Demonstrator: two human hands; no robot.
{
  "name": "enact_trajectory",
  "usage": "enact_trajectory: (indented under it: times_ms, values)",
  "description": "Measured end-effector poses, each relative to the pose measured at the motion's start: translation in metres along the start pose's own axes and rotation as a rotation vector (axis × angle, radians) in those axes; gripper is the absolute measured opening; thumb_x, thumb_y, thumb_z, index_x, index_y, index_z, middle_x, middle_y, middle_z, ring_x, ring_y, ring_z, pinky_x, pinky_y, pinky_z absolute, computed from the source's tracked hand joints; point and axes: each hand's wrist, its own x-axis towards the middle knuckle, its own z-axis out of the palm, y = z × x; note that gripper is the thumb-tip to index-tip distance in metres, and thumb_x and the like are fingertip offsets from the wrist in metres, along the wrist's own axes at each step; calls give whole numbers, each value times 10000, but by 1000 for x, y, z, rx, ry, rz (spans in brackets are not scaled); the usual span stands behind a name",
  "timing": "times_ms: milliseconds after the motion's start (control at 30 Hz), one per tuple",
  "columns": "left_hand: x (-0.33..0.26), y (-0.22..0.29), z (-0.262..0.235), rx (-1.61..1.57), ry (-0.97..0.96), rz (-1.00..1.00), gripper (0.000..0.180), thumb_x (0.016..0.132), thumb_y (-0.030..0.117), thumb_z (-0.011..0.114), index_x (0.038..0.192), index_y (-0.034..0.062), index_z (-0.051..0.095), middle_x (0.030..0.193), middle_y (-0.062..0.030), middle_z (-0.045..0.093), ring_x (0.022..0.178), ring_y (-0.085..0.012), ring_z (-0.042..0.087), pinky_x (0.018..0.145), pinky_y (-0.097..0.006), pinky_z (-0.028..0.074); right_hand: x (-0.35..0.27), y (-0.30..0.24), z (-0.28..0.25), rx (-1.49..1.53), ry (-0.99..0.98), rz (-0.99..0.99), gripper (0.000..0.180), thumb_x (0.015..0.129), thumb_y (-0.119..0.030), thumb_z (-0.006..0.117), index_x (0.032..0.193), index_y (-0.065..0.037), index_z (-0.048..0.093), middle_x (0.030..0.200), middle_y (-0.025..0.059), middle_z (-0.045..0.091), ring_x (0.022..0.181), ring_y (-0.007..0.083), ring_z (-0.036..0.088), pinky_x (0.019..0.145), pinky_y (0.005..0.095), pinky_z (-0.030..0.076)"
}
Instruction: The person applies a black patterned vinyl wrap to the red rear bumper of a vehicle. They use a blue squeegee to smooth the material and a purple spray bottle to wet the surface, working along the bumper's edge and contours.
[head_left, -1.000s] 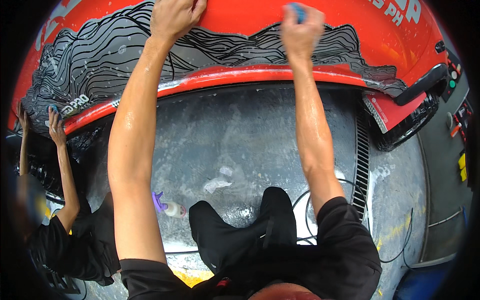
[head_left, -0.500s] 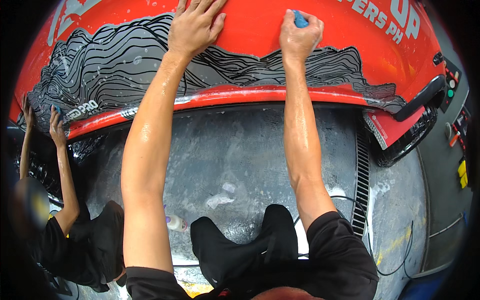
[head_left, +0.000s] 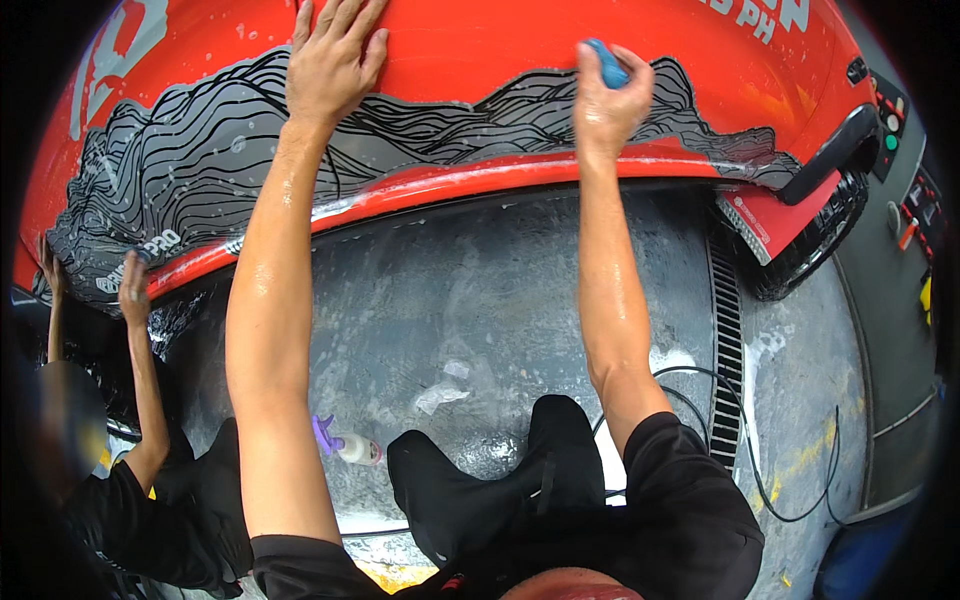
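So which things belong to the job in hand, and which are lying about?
In use:
rounded blue pad, in the right hand
glossy red car panel, under the left hand

Apparently lying about:
white bottle with purple trigger
crumpled whitish scrap
thin black cable or hose

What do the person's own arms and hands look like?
The left hand and right hand wear no gloves. I see no watch on either wrist. The left sleeve and right sleeve are black and short. Below them, the arms are bare, with shiny, wet-looking patches.

The short-sleeved shirt (head_left: 690, 505) and trousers (head_left: 435, 485) are black.
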Motion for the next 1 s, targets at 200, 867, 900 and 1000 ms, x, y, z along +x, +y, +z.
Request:
enact_trajectory:
  times_ms: [200, 867, 900, 1000]
  values:
    - [2, 5, 0, 16, -5, -1, 586, 964, 208, 600, 1537, 98, 553, 1662, -96, 452, 1569, -291, 367, 1287, -527, 244, 20, 40, -39, -249, -44, -140, 298, 881, -218, 862, 1015, 14, 731, 1042, 148, 698, 927, 283, 701, 836, 412, 577]
    - [6, 6, -3, 40, -20, 13, 544, 1007, 234, 543, 1522, 61, 562, 1653, -138, 460, 1551, -335, 390, 1281, -536, 249, -7, 45, -7, 0, 25, -136, 239, 865, -131, 840, 1013, -3, 702, 992, 111, 637, 880, 255, 642, 794, 411, 546]
    - [6, 6, -3, 41, -22, 11, 543, 1007, 235, 543, 1522, 62, 563, 1653, -139, 460, 1551, -335, 390, 1280, -536, 250, -15, 44, -5, -102, -110, -278, 229, 860, -102, 839, 1005, 5, 697, 993, 112, 635, 882, 249, 639, 789, 392, 543]
    - [4, 9, -3, 26, -25, 5, 541, 1010, 240, 541, 1521, 64, 564, 1654, -138, 460, 1551, -336, 390, 1278, -536, 255, -4, 51, -10, -80, 60, -148, 261, 864, -126, 842, 1015, 12, 679, 1010, 116, 627, 886, 242, 635, 788, 401, 538]
